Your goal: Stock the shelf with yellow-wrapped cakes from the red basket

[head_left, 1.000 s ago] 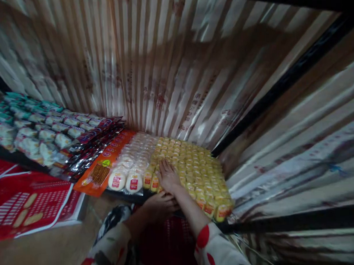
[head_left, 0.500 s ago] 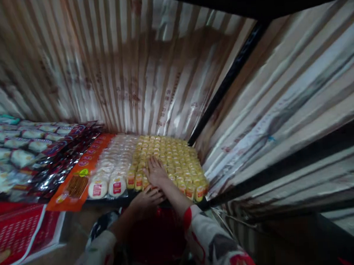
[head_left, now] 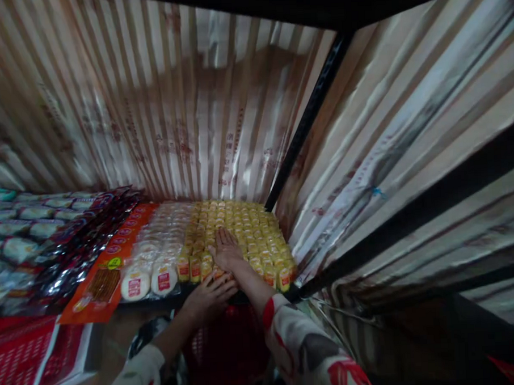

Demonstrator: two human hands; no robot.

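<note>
Rows of small yellow-wrapped packets (head_left: 262, 232) fill the right end of a dark shelf. My right hand (head_left: 226, 250) lies flat on top of them, fingers stretched out toward the back. At the front edge of the rows, my left hand (head_left: 212, 294) rests against the nearest packets with its fingers extended, close to my right wrist. Neither hand is wrapped round a packet. Left of the yellow rows stand clear-wrapped round white cakes (head_left: 163, 279) with red labels. An orange snack bag (head_left: 103, 284) lies beside those.
Dark shiny bags (head_left: 72, 246) are stacked at the left. Below the shelf are a red basket (head_left: 230, 352) and red packaging (head_left: 25, 350). A black post (head_left: 309, 122) rises at the back corner, with striped plastic sheeting (head_left: 202, 110) behind it.
The view has shifted slightly, so the shelf goods sit a little further left. My hands stay on the yellow packets, and the left hand's fingers look a bit more spread.
</note>
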